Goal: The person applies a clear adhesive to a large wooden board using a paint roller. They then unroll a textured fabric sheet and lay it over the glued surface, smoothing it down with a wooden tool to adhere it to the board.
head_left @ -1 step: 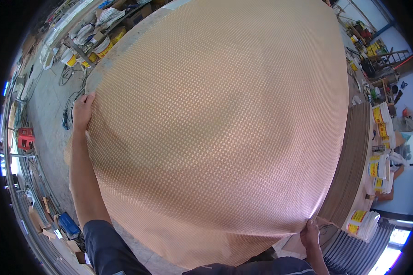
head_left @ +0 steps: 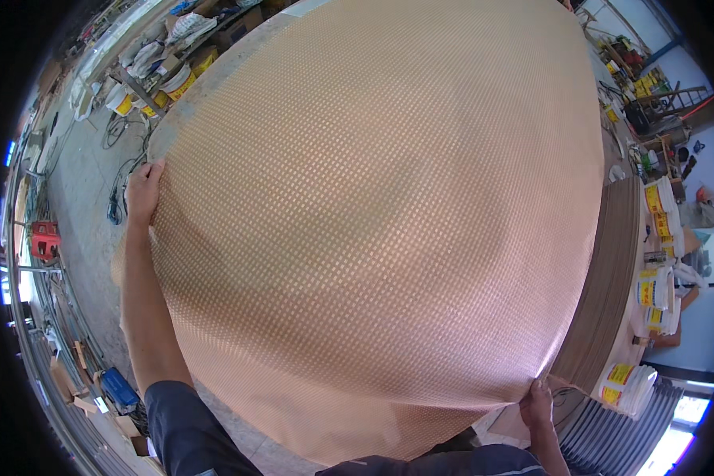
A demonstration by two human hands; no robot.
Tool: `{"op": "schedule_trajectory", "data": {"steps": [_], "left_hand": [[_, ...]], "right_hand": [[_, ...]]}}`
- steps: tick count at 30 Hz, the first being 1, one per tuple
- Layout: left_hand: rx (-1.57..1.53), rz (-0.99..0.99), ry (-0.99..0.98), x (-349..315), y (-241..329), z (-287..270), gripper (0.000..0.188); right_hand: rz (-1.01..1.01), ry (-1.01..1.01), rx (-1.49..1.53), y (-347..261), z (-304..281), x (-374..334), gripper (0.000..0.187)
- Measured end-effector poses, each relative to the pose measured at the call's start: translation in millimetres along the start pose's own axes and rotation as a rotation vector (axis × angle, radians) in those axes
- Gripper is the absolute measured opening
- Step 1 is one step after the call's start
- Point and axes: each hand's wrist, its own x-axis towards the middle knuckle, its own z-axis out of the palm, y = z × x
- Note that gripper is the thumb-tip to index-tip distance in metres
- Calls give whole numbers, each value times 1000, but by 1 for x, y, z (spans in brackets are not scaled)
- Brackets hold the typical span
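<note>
A large, flexible tan sheet (head_left: 349,198) with rows of small pale dashes fills most of the view and sags in soft folds toward me. At its left edge my left hand (head_left: 143,192) grips the border, thumb on top, arm stretched forward. My right hand (head_left: 537,403) pinches the near right corner, where creases run out from the fingers. The sheet's near part hangs down in front of my body. What lies beneath most of it is hidden.
To the right lies a stack of brown boards (head_left: 603,278), with white and yellow buckets (head_left: 654,287) beside it. Cables (head_left: 115,194), a red case (head_left: 45,240) and a blue box (head_left: 120,389) are on the left floor. A cluttered shelf (head_left: 206,40) stands far left.
</note>
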Motion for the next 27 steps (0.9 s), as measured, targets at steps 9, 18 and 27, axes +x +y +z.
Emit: {"op": "schedule_trajectory", "data": {"steps": [9, 18, 27], "left_hand": [[2, 32, 46, -6, 20, 0, 44], [114, 15, -46, 3, 13, 5, 43], [61, 33, -67, 4, 4, 11, 44]], "right_hand": [[-23, -91, 162, -2, 3, 0, 39], [59, 17, 210, 24, -21, 4, 33], [60, 21, -39, 11, -20, 0, 25]]}}
